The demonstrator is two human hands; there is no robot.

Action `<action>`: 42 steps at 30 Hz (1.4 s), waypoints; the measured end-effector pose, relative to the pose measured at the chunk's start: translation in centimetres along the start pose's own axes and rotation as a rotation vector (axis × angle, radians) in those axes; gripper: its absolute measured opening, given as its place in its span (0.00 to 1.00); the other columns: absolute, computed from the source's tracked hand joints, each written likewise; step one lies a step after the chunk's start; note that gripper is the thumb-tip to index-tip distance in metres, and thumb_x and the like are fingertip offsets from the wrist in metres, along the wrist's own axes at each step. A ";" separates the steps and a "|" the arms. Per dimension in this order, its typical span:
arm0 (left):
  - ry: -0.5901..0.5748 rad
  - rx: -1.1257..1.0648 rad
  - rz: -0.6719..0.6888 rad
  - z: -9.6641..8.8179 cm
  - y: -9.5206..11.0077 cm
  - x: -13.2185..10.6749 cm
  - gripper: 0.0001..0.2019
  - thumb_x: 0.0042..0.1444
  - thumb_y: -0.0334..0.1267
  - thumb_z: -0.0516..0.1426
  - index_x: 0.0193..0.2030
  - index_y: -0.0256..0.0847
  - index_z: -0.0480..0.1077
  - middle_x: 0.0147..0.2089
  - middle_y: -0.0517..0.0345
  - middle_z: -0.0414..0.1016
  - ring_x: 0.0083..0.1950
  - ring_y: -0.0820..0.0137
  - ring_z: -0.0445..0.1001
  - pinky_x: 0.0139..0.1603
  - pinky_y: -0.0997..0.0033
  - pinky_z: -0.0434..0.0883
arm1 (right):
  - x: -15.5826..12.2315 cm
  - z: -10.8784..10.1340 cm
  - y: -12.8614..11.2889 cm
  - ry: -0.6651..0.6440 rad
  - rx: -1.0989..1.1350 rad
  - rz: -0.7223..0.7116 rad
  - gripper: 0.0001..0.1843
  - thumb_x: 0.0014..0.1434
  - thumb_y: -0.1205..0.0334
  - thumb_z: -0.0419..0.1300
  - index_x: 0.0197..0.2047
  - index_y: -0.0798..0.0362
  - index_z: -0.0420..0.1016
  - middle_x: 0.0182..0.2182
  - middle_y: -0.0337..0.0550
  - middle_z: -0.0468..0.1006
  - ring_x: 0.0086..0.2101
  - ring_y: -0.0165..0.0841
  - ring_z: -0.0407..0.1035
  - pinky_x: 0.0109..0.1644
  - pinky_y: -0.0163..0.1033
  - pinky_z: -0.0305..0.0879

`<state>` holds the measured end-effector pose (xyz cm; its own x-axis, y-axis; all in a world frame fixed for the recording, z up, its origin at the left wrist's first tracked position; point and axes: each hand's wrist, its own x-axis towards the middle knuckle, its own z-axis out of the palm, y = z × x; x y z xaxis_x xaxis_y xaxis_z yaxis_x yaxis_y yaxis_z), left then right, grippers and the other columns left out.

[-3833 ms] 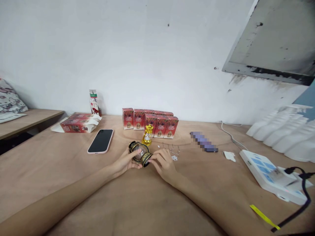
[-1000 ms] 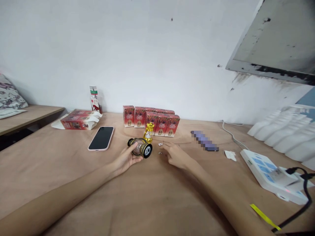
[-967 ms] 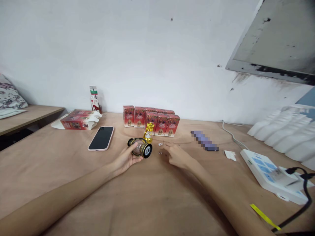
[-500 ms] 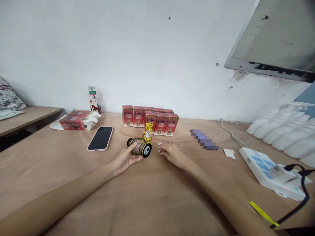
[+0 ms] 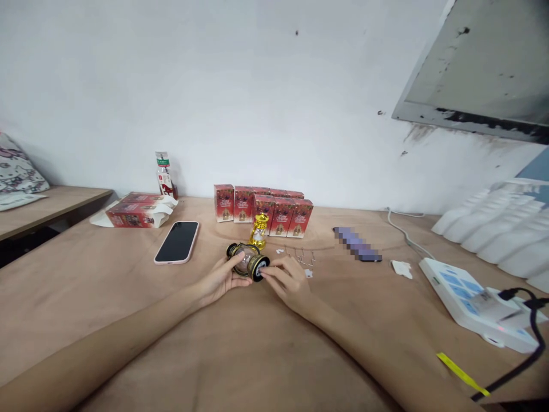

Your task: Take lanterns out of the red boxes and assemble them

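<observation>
A small black and gold toy lantern [image 5: 247, 260] lies on its side on the wooden table [image 5: 257, 343], with my left hand [image 5: 223, 278] wrapped around its glass body. My right hand [image 5: 286, 278] pinches at the lantern's base end with its fingertips together; whatever small piece it holds there is too tiny to make out. A second gold lantern [image 5: 258, 230] stands upright just behind. Tiny white bits and thin metal wires [image 5: 302, 257] lie scattered to the right of my right hand.
Several red boxes [image 5: 266, 209] stand in a row at the back, with a bottle [image 5: 163, 174] and a wrapped red pack [image 5: 139, 212] to the left. A phone [image 5: 177, 242] lies face up. A white device [image 5: 472, 303] with a black cable sits right.
My right hand came back from the small parts on the table to the lantern's base end. My left hand kept its hold and the lantern shifted slightly right.
</observation>
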<state>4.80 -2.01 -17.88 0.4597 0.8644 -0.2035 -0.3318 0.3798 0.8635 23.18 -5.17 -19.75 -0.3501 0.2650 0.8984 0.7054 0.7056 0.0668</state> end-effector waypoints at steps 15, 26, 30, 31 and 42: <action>0.012 0.004 -0.024 0.1 -0.1 0.1 0.11 0.56 0.37 0.58 0.44 0.32 0.69 0.33 0.49 0.77 0.24 0.73 0.75 0.25 0.78 0.75 | -0.2 0.4 0.1 0.042 0.049 -0.070 0.05 0.58 0.69 0.58 0.33 0.53 0.75 0.25 0.41 0.76 0.25 0.28 0.64 0.29 0.35 0.59; -0.017 0.027 -0.017 0.0 -0.2 0.0 0.18 0.54 0.40 0.60 0.48 0.31 0.68 0.34 0.47 0.77 0.23 0.73 0.75 0.23 0.78 0.74 | -0.6 0.8 0.4 0.066 0.230 -0.048 0.06 0.59 0.70 0.57 0.33 0.53 0.74 0.26 0.41 0.77 0.27 0.28 0.68 0.32 0.36 0.64; -0.001 0.042 -0.025 0.0 -0.2 -0.1 0.17 0.54 0.40 0.60 0.47 0.31 0.67 0.33 0.48 0.77 0.24 0.72 0.75 0.24 0.77 0.75 | -0.6 0.8 0.4 0.059 0.286 -0.012 0.05 0.58 0.70 0.58 0.33 0.53 0.74 0.26 0.41 0.76 0.27 0.28 0.68 0.33 0.35 0.65; 0.002 0.042 -0.026 0.0 -0.2 -0.1 0.17 0.53 0.40 0.60 0.47 0.31 0.68 0.34 0.48 0.77 0.25 0.72 0.75 0.24 0.77 0.75 | -0.6 0.8 0.4 0.055 0.296 -0.004 0.05 0.57 0.70 0.58 0.32 0.53 0.74 0.26 0.41 0.76 0.28 0.28 0.68 0.33 0.35 0.65; 0.017 0.030 -0.038 0.5 0.0 -0.2 0.15 0.55 0.38 0.59 0.46 0.31 0.68 0.35 0.48 0.77 0.27 0.72 0.76 0.27 0.77 0.76 | -0.5 0.7 0.5 -0.033 0.348 0.160 0.08 0.61 0.64 0.55 0.32 0.51 0.73 0.27 0.41 0.74 0.30 0.29 0.70 0.33 0.34 0.68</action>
<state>5.12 -2.34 -17.64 0.4577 0.8551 -0.2436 -0.2897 0.4024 0.8684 23.26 -4.46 -20.47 -0.2762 0.4071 0.8706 0.5034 0.8329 -0.2297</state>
